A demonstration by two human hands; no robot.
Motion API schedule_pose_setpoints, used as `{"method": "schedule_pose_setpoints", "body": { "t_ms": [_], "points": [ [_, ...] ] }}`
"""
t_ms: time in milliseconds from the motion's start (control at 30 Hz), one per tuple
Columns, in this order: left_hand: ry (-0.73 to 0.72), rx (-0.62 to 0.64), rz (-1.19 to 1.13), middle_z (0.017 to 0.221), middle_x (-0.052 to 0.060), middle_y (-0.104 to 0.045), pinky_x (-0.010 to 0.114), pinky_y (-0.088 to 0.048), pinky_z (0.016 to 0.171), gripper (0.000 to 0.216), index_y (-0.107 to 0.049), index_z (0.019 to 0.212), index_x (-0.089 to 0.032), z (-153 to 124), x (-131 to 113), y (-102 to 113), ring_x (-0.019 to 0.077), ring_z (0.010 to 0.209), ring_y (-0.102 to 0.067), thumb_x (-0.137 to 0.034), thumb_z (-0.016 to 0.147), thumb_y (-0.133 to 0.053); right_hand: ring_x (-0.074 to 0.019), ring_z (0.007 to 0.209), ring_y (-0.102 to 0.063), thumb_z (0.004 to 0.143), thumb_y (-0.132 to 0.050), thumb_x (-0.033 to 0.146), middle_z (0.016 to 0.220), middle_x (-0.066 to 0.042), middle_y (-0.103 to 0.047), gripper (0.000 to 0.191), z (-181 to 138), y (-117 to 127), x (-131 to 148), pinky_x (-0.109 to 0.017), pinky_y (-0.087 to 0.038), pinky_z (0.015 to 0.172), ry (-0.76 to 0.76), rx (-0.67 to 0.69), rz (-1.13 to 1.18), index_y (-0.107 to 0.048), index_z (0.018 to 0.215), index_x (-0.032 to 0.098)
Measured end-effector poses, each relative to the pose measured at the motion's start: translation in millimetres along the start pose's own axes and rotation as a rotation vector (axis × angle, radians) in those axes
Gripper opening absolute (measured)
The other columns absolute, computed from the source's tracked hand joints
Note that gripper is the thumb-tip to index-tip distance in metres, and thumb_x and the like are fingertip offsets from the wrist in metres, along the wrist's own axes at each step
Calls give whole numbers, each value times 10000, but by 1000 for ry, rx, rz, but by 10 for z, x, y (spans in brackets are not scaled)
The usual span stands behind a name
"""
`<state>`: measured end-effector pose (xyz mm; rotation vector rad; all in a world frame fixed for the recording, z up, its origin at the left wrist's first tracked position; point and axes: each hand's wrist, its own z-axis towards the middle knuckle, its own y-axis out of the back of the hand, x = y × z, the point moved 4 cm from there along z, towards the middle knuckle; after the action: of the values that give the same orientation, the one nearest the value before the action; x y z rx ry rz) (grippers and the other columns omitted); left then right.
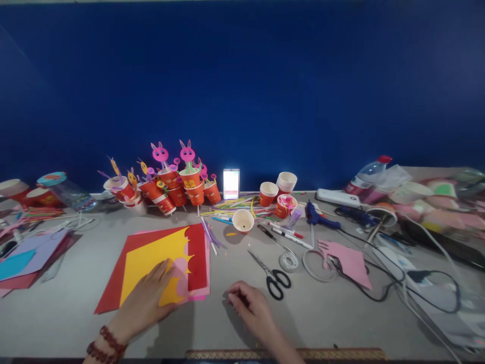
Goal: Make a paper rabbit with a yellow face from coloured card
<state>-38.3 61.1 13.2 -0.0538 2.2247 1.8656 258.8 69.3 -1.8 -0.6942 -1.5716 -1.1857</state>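
My left hand (151, 293), with red bead bracelets at the wrist, lies with its fingers stretched flat on a yellow foam sheet (151, 253) whose right edge is cut in scallops. A round pink piece (181, 266) shows beside the fingers, partly covered by the yellow sheet. Under them lie a larger red sheet (117, 273) and pink sheets. My right hand (250, 306) rests on the table with its fingers curled in; nothing shows between them. Just beyond it lie black-handled scissors (273, 281), blades spread a little and pointing away to the left.
Red paper cups with bunny figures (193, 189) stand at the back left. A lit screen (231, 183), an upright cup (243, 221), a blue glue gun (320, 217), tape (288, 261) and pink scrap (346, 258) lie ahead. Cables (382, 296) cross the right side.
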Motion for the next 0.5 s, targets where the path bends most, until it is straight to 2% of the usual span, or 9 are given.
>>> {"method": "schedule_pose_setpoints", "body": {
  "t_ms": [133,233,300,367,433,500],
  "points": [
    [-65,-20,-92,1434,88,-535,458,-389,1113,503,-645,1248,-256,-19,-50,146,340,1325,-477,-467,791,-651,-165,700,-609,918,-518,282,774,-18,-703,164,5,8,22,-230,-392,610,5,8,-14,-653,877,199],
    [-85,-12,-203,1338,27,-626,395,-465,1052,318,-723,1091,-302,-52,-66,271,295,1226,-579,-462,844,-601,-165,702,-608,911,-522,273,768,-16,-699,154,1,15,38,-232,-395,618,6,5,-14,-651,866,201],
    [-80,-32,-262,1232,6,-694,340,-504,998,283,-736,1037,-307,-80,-42,330,257,1142,-640,-447,890,-538,-162,695,-605,911,-522,272,766,-15,-698,153,-5,16,41,-231,-394,614,5,4,-4,-649,865,201],
    [-42,-154,-292,1120,22,-742,309,-546,916,313,-730,1003,-280,-118,22,401,244,1039,-690,-458,907,-491,-161,697,-602,914,-523,275,769,-14,-699,157,-11,16,41,-231,-391,613,10,1,0,-650,859,201],
    [42,-386,-283,1045,55,-756,317,-580,817,337,-701,965,-250,-185,101,504,253,940,-718,-487,902,-470,-161,708,-601,919,-521,274,776,-15,-697,168,-17,17,39,-232,-392,621,21,-8,1,-653,846,201],
    [123,-632,-241,1022,71,-748,361,-589,783,313,-657,961,-245,-292,127,624,271,901,-719,-486,897,-470,-163,711,-598,927,-514,281,769,-16,-688,195,-23,17,31,-233,-395,625,28,-16,10,-657,824,200]
  ]
}}
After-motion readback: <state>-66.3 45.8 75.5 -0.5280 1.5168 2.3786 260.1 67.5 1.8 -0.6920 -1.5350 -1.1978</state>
